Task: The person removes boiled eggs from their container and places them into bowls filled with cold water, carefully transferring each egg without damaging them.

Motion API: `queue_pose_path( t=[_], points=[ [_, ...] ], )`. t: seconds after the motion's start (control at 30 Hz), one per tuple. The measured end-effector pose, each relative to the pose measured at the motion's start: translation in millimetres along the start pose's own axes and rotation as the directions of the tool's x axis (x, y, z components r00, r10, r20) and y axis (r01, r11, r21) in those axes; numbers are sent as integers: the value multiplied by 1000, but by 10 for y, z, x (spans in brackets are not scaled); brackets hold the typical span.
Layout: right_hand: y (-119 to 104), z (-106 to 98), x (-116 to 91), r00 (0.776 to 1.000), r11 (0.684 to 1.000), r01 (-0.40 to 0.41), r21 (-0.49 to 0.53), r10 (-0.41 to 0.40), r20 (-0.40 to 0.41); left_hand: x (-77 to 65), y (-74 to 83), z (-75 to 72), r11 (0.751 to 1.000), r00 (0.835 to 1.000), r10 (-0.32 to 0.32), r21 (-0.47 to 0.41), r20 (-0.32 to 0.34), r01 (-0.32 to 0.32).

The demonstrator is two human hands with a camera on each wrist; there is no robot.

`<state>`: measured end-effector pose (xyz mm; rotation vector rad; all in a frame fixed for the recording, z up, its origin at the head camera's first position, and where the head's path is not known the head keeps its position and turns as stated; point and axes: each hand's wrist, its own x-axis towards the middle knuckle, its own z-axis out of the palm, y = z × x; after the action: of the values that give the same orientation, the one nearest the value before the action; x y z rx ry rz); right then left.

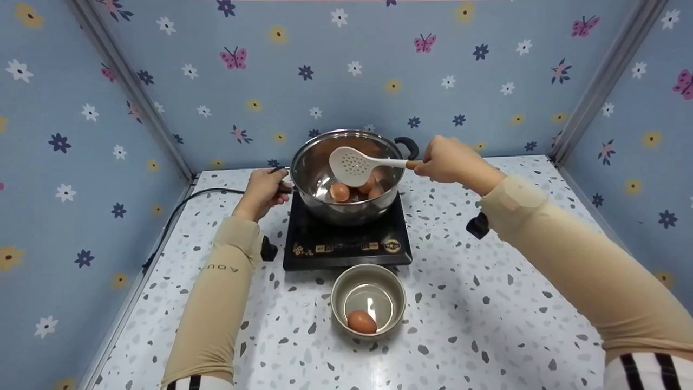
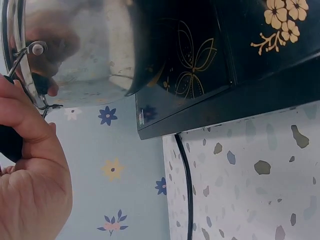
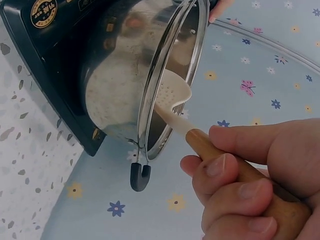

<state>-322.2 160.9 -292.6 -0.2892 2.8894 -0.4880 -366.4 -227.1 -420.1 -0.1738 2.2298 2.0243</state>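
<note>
A stainless steel pot [image 1: 346,214] stands on a black induction cooker [image 1: 346,257]. Several brown eggs [image 1: 340,192] lie at its bottom. My left hand [image 1: 262,190] grips the pot's black side handle [image 2: 11,142], fingers wrapped round it. In my right hand [image 1: 448,160] is a white slotted spoon [image 1: 352,165], held by its wooden handle [image 3: 202,144]. The spoon's perforated head is inside the pot's mouth, overlapping some of the eggs in the head view. Nearer to me, a beige bowl [image 1: 398,295] holds one brown egg [image 1: 361,322].
The pot's other black handle [image 1: 407,146] points to the back right. A black cord [image 1: 181,203] runs left from behind the cooker. Flower-patterned walls [image 1: 325,65] enclose the speckled white tabletop [image 1: 465,303] at the back and both sides.
</note>
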Motion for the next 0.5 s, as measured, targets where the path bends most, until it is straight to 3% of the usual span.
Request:
queue_pose_path(
  t=[0.5],
  points=[
    [-106,22,165,996,1000,0,-22,2,85,-20,2,-16,1000,1000,0,14,6,0]
  ],
)
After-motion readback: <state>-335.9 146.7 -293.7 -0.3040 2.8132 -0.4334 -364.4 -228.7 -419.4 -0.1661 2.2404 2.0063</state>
